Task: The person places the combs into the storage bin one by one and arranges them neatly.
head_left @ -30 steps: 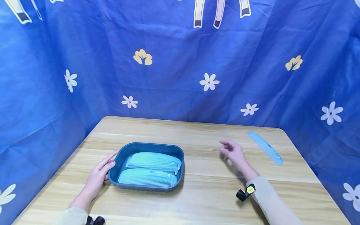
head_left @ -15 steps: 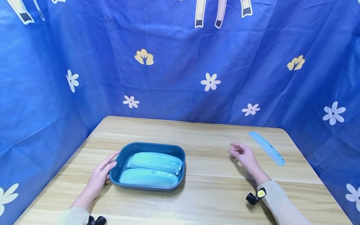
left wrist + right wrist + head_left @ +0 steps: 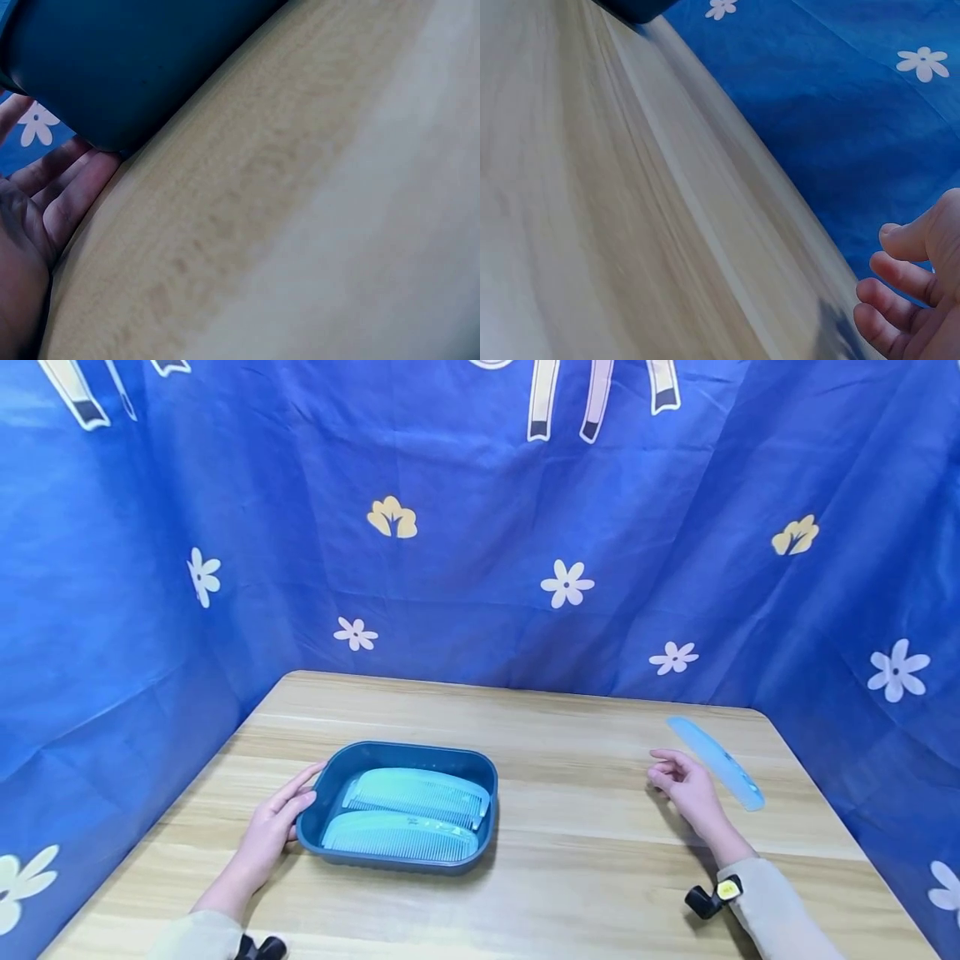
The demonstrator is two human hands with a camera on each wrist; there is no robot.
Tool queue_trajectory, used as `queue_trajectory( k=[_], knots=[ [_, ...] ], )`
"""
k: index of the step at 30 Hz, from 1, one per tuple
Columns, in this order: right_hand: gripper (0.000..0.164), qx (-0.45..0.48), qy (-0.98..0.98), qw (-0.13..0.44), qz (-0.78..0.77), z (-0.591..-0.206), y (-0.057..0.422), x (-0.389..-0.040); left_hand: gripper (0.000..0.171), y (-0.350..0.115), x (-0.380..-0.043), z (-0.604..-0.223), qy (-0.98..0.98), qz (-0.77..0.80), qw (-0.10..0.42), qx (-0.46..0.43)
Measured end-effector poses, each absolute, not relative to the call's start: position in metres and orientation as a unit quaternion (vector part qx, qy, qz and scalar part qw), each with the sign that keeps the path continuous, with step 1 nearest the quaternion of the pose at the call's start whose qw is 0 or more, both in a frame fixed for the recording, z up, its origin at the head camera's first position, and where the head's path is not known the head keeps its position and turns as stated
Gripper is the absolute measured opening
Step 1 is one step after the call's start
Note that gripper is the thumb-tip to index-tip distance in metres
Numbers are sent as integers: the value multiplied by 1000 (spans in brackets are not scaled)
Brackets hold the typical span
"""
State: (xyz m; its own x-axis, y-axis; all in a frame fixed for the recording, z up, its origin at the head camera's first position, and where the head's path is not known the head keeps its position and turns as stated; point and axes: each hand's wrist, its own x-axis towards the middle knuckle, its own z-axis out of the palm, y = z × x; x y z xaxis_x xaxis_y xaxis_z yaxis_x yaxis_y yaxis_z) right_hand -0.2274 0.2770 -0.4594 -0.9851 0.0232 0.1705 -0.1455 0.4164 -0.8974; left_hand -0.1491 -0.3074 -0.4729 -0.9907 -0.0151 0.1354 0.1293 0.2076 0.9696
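Note:
A dark teal plastic basin [image 3: 397, 863] stands on the wooden table, left of the middle. Two light blue combs lie in it side by side, a rear comb [image 3: 420, 787] and a front comb [image 3: 397, 833]. My left hand [image 3: 272, 827] holds the basin's left end, thumb at the rim, other fingers against the outer wall; in the left wrist view fingertips sit at its lower edge. My right hand [image 3: 688, 789] is above the table with loosely bent fingers and nothing in them. Just beyond it, to the right, lies another light blue comb [image 3: 716, 762].
The wooden table [image 3: 570, 877] has rounded far corners. A blue curtain [image 3: 465, 527] with white flowers hangs behind it and along both sides. A small black camera [image 3: 705, 900] is strapped at my right wrist, another black camera [image 3: 261, 947] at my left.
My right hand has moved right, closer to the lone comb, with its fingers still loosely bent. My left hand has stayed at the basin. The whole view has shifted slightly.

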Motion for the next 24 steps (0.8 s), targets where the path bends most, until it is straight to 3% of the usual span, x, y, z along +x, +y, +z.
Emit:
queue_trajectory(
  k=[19, 24],
  knots=[
    [31, 38, -893, 172, 413, -454, 319, -235, 46, -307, -150, -472, -767, -637, 55, -46],
    [32, 17, -905, 166, 392, -447, 334, -238, 46, -307, -149, -472, -764, -642, 51, -45]
  ],
)
